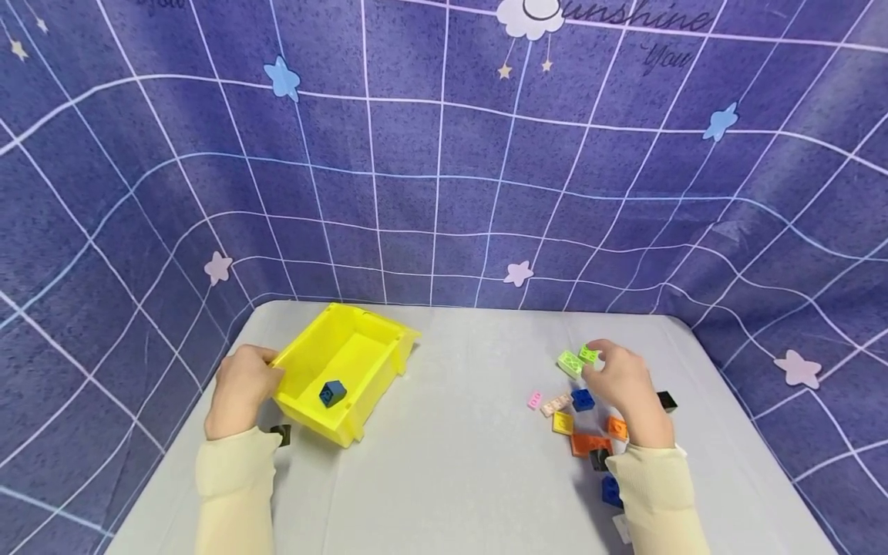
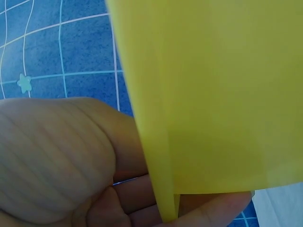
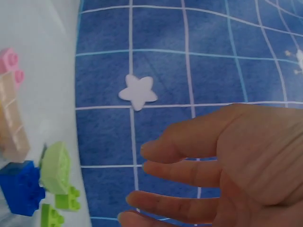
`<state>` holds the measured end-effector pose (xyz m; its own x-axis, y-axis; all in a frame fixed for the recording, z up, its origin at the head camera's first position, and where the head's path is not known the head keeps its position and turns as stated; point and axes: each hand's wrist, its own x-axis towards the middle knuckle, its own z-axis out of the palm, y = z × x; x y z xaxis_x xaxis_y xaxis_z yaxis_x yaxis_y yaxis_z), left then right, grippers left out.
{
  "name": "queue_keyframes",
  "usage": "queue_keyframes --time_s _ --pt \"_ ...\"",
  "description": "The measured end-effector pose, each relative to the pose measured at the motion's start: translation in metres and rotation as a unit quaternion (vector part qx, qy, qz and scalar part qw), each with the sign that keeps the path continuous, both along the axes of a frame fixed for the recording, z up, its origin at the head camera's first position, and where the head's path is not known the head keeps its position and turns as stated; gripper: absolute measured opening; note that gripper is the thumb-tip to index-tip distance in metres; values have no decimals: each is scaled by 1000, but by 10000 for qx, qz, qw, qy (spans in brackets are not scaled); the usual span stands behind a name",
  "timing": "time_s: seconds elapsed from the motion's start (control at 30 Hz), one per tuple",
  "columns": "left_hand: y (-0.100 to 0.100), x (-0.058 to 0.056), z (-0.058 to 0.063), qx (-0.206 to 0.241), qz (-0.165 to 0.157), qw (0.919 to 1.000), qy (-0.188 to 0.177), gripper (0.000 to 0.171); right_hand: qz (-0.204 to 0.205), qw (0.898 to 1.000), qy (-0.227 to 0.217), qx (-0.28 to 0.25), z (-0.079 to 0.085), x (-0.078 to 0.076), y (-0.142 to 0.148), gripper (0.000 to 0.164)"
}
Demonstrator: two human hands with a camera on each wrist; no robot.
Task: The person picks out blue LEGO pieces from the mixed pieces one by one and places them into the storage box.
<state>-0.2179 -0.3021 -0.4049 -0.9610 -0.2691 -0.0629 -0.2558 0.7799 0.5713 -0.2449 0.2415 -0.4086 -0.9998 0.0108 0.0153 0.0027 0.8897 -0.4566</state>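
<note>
My left hand point(image 1: 243, 381) grips the left side of a yellow plastic bin point(image 1: 378, 389), thumb at the rim and fingers beneath it. The bin is tilted, and one dark blue toy brick point(image 1: 333, 394) lies inside. In the left wrist view the bin's yellow wall point(image 2: 227, 94) fills most of the frame. My right hand point(image 1: 627, 381) hovers at the far side of the scattered bricks, holding nothing, fingers extended and apart in the right wrist view. Nearest its fingertips are a light green brick point(image 1: 570, 364) and a smaller lime brick point(image 1: 589, 354).
Nearby lie a blue brick point(image 1: 583, 399), a pink one point(image 1: 535, 400), a beige one point(image 1: 556, 405), a yellow one point(image 1: 563, 423) and orange ones point(image 1: 586, 445). A black brick point(image 1: 667, 401) sits right of the wrist. Patterned blue cloth point(image 1: 444, 193) walls the table.
</note>
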Motion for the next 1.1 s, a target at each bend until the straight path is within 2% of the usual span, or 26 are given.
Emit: queue_keyframes --time_s 0.2,0.47,1.1 --pt "0 0 1 47 -14 10000 -44 42 128 9970 -748 130 -13 -6 4 54" --pt "0 -1 0 97 23 9999 -105 42 195 9890 -1467 75 -30 -13 4 60" --pt "0 -1 2 45 -16 10000 -83 42 161 9817 -1894 -68 -51 -17 4 50"
